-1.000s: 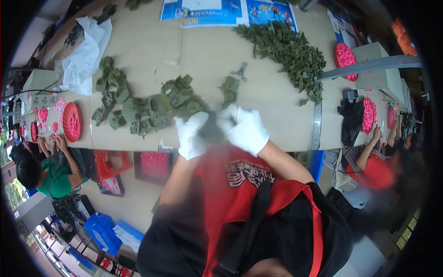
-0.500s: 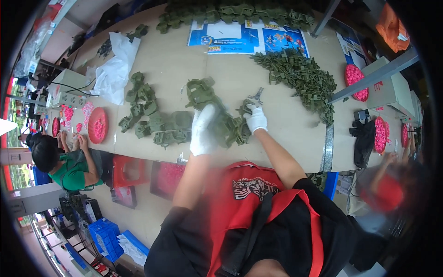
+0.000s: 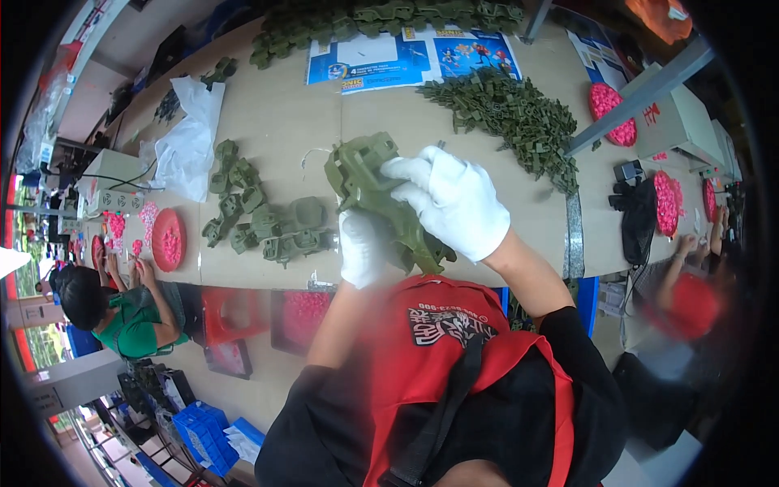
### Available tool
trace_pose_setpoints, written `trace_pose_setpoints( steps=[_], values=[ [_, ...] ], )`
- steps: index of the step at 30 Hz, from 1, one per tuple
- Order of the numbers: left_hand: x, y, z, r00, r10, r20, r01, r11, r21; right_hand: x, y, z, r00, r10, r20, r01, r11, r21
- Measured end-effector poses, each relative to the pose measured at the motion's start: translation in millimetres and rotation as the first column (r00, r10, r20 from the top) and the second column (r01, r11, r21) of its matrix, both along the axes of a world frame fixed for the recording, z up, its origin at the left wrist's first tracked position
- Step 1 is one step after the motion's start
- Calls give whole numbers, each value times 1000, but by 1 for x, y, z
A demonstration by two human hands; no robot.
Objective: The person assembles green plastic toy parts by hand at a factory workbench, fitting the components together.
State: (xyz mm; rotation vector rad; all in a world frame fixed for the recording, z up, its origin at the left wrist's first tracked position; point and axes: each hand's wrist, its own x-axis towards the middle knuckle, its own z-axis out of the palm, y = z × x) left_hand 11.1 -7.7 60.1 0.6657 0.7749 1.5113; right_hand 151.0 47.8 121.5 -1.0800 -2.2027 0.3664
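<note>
Over the near edge of the table, my gloved left hand [image 3: 363,247] is closed around an olive-green plastic toy vehicle body [image 3: 355,172], gripping it from below and the side. The body is tilted, its far end raised off the table. My gloved right hand [image 3: 461,203] reaches across it from the right, fingers bent and pressed together against its upper side. Whether a small part sits between those fingertips is hidden. To the left on the table lie several similar green vehicle bodies [image 3: 307,213].
A heap of small green parts [image 3: 519,122] lies at the far right, near a slanted metal post [image 3: 641,93]. Printed blue card [image 3: 369,63] and a row of green bodies [image 3: 324,28] lie at the back. White plastic sheeting [image 3: 191,142] and a person in green [image 3: 138,312] are left.
My right hand has come left and up from the table onto the vehicle body. My left hand has lifted and turned the body. The whole view has shifted slightly.
</note>
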Motion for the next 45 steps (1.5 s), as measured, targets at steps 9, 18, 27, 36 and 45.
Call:
trace_pose_setpoints(
  steps=[9, 18, 27, 36, 45],
  values=[
    [17, 6, 1, 995, 68, 72, -70, 997, 25, 1, 1, -19, 985, 6, -175, -5, 1000, 7],
    [0, 27, -30, 972, -45, 231, 35, 998, 45, 33, 18, -42, 738, -226, -636, -406, 604, -686],
    [4, -1, -29, 628, -573, -527, 304, 804, -511, 74, -41, -56, 882, -426, -200, 236, 768, -595],
    [49, 46, 25, -257, -635, -728, 846, 215, -487, 117, -124, -39, 938, -346, 6, 288, 773, -566],
    [89, 29, -4, -426, -804, -414, 754, -62, -654, 110, -187, -53, 676, -715, -179, 372, 541, -754]
  ],
)
